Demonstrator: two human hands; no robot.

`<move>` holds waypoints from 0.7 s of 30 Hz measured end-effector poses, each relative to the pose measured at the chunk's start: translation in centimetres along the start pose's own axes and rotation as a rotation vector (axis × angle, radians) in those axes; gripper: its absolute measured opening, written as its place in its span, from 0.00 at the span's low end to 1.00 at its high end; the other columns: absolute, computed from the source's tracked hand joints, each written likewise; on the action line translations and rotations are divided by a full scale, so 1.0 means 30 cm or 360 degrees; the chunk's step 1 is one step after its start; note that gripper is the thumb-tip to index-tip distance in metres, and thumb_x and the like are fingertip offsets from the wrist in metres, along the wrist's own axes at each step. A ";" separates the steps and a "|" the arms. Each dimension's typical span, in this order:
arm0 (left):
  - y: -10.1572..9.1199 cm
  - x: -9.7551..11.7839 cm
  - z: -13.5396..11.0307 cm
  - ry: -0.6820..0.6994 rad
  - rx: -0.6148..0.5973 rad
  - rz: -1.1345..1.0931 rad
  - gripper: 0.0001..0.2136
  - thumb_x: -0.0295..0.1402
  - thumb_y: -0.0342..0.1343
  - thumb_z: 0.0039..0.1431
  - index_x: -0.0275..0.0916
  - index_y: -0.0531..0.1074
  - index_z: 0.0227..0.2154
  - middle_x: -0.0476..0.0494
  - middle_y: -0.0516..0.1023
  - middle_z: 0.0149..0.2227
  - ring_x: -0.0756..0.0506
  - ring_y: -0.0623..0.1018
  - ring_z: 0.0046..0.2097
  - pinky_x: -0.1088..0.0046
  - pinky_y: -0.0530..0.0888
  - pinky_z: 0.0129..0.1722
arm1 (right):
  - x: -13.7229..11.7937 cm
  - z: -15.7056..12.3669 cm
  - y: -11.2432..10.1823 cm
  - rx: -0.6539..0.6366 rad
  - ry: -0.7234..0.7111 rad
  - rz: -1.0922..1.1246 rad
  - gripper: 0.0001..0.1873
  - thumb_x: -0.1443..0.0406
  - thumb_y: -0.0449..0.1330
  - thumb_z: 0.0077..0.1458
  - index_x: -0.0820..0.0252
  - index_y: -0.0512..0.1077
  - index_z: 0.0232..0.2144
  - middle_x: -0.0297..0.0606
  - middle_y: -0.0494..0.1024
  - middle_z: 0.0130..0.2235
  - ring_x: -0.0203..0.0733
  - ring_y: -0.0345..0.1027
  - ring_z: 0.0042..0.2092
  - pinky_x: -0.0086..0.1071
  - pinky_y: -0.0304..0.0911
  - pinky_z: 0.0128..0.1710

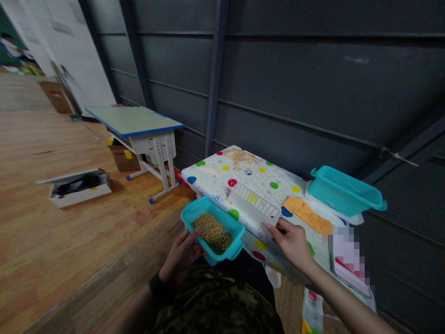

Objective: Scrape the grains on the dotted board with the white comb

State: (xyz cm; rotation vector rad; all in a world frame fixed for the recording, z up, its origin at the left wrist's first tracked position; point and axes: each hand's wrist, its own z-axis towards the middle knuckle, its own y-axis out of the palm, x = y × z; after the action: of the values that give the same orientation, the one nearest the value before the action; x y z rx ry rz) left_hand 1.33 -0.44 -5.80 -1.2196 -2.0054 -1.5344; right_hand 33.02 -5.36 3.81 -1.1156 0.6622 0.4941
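My left hand (pixel 183 255) grips the near side of a teal plastic container (pixel 193 217) filled with small tan beans (pixel 212 232), held just off the table's near edge. My right hand (pixel 291 241) is closed on the corner of a white slotted plastic scraper (pixel 253 205) that rests on the table. The table (pixel 243 178) wears a white cloth with coloured dots. A patch of spilled grains (pixel 240 158) lies at its far end.
A second teal container (pixel 342 191) sits on a white lid at the table's right, beside an orange cloth (pixel 308 214). A dark panelled wall runs behind. A blue-edged desk (pixel 134 121) and an open cardboard box (pixel 78 185) stand on the wooden floor to the left.
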 end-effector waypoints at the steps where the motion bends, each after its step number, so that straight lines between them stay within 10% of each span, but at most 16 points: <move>1: 0.007 0.007 -0.007 -0.0002 -0.0001 0.0002 0.18 0.39 0.80 0.53 0.39 0.80 0.40 0.48 0.84 0.28 0.45 0.83 0.27 0.69 0.82 0.30 | -0.005 -0.020 0.000 -0.0001 -0.0002 -0.0009 0.23 0.44 0.61 0.61 0.54 0.81 0.28 0.41 0.85 0.29 0.49 0.75 0.29 0.37 0.67 0.30; 14: -0.003 -0.004 0.000 0.0024 0.0015 0.0053 0.25 0.45 0.82 0.46 0.40 0.80 0.42 0.47 0.85 0.30 0.43 0.84 0.28 0.66 0.84 0.32 | 0.040 0.189 0.053 0.0212 -0.0022 -0.0226 0.25 0.43 0.56 0.62 0.53 0.74 0.24 0.42 0.80 0.24 0.48 0.71 0.27 0.37 0.61 0.30; 21: 0.016 0.039 -0.023 -0.0013 -0.0013 0.0068 0.21 0.41 0.82 0.49 0.41 0.80 0.41 0.48 0.85 0.29 0.43 0.85 0.29 0.67 0.84 0.33 | 0.046 0.109 0.023 0.0071 -0.0050 -0.0205 0.25 0.43 0.57 0.63 0.53 0.77 0.26 0.41 0.80 0.25 0.49 0.73 0.28 0.37 0.62 0.31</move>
State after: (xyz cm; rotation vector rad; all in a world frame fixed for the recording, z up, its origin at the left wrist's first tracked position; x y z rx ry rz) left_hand 0.88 -0.53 -4.44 -1.2661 -1.9669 -1.5214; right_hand 34.30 -2.02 3.32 -1.0985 0.5678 0.3842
